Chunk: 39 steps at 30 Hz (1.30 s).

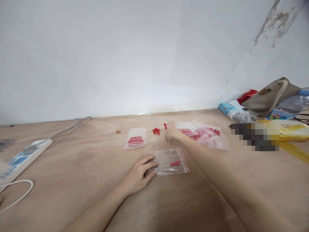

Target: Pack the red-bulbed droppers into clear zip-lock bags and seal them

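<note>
While flat, bag [166, 158] under left fingertips [155, 163].

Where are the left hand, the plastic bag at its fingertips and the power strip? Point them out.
Left hand [141, 170]: head view, on the back of the hand.
Plastic bag [164, 157]: head view, on its clear side.
Power strip [31, 156]: head view, on its white casing.

a makeshift workspace, home or small workshop unclear: a wooden tabletop [72, 158] against a white wall [120, 58] with a peeling patch [281, 19], a power strip [32, 156], zip bags of red-bulbed droppers [137, 140], a handbag [262, 101].
</note>
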Available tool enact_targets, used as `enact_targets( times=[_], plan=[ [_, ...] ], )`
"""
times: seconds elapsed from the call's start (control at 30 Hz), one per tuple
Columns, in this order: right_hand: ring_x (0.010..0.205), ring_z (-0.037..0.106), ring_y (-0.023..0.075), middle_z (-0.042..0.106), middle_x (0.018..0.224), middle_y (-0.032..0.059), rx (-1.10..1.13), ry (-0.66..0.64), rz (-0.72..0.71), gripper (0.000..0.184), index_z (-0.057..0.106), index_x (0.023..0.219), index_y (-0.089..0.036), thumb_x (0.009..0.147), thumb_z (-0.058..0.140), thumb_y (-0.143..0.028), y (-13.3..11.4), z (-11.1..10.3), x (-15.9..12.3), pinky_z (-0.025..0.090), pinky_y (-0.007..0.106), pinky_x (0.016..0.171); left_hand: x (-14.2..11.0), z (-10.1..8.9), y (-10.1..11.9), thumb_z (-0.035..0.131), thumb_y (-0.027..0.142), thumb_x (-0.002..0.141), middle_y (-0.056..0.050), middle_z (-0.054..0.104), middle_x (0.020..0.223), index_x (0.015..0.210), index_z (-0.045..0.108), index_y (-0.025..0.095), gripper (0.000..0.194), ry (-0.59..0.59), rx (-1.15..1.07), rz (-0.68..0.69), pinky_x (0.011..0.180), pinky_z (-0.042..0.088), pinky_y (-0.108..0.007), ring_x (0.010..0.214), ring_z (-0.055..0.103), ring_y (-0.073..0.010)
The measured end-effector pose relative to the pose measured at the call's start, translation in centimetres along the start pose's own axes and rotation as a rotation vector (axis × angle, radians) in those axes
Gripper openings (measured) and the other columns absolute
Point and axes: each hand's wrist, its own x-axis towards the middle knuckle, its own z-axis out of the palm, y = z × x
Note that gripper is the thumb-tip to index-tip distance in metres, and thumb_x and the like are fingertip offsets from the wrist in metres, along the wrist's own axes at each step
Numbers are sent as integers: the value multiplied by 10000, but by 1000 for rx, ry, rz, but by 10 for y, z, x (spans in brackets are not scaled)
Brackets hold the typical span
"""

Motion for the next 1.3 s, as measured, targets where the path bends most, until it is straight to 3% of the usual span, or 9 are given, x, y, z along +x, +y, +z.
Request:
enact_targets(
  times=[0.1, 0.2, 0.37, 0.57, 0.7, 0.8, 0.97, 1.1, 1.3],
  plan=[
    [558, 576, 142, 591, 689, 38, 89, 44, -23, 682, 203, 1319, -70, 692, 468, -107, 27, -18, -28, 448, 234, 519, 0, 1, -2, 460, 307, 870, -52, 465, 1289, 1162, 549, 249, 311, 7, 3, 9, 988, 366, -426, 1201, 406, -226],
    [383, 496, 112, 483, 539, -82, 506, 146, -3, 736, 57, 1351, -169, 711, 421, -171, 60, -25, -62, 426, 221, 387, 0, 2, -2, 458, 311, 871, -53, 465, 1288, 1182, 531, 252, 325, 0, 4, 9, 988, 365, -427, 1196, 411, -223],
    [442, 557, 152, 496, 512, -88, 868, 307, 147, 785, 100, 1304, -176, 654, 537, -220, 92, -17, -96, 510, 280, 428, 0, 1, -1, 437, 329, 879, -41, 452, 1298, 1190, 522, 263, 329, -18, 14, -4, 987, 367, -413, 1198, 404, -216],
    [548, 606, 153, 555, 608, -71, 1055, 272, 197, 577, 271, 1058, -248, 618, 645, -251, 84, -3, -108, 544, 301, 544, 0, 1, 0, 426, 349, 881, -32, 438, 1312, 1220, 486, 262, 355, -34, 20, -43, 999, 352, -405, 1214, 382, -213],
    [580, 592, 112, 589, 686, -38, 991, 48, 93, 396, 395, 864, -210, 626, 672, -362, 86, -4, -117, 509, 264, 568, -1, 0, 0, 429, 363, 878, -35, 437, 1315, 1279, 405, 249, 417, -30, 9, -52, 1011, 336, -401, 1224, 369, -210],
    [518, 521, 78, 573, 622, -34, 772, -107, -41, 336, 492, 770, -170, 609, 692, -385, 94, -10, -118, 427, 208, 493, -1, 0, 0, 429, 364, 879, -30, 439, 1314, 1284, 395, 246, 423, -33, 8, -49, 1021, 327, -386, 1228, 362, -202],
    [458, 408, 60, 499, 518, -55, 541, -130, -161, 245, 608, 763, -155, 629, 680, -347, 92, -11, -116, 319, 186, 438, 0, -1, 1, 431, 367, 879, -40, 449, 1305, 1270, 416, 245, 410, -27, 16, -35, 1015, 328, -411, 1216, 377, -216],
    [450, 432, 76, 553, 548, -26, 520, -183, -153, 208, 646, 808, -171, 715, 577, -343, 79, -6, -118, 322, 194, 434, 2, 0, 2, 442, 364, 874, -43, 448, 1303, 1264, 426, 250, 406, -22, 18, -30, 1007, 339, -412, 1209, 384, -220],
    [590, 562, 114, 634, 697, 7, 654, -303, -138, 233, 609, 820, -168, 713, 562, -370, 72, -8, -120, 409, 210, 528, 1, 2, 2, 443, 364, 874, -41, 447, 1303, 1255, 440, 254, 397, -14, 34, -39, 1006, 340, -411, 1206, 389, -221]
  ],
)
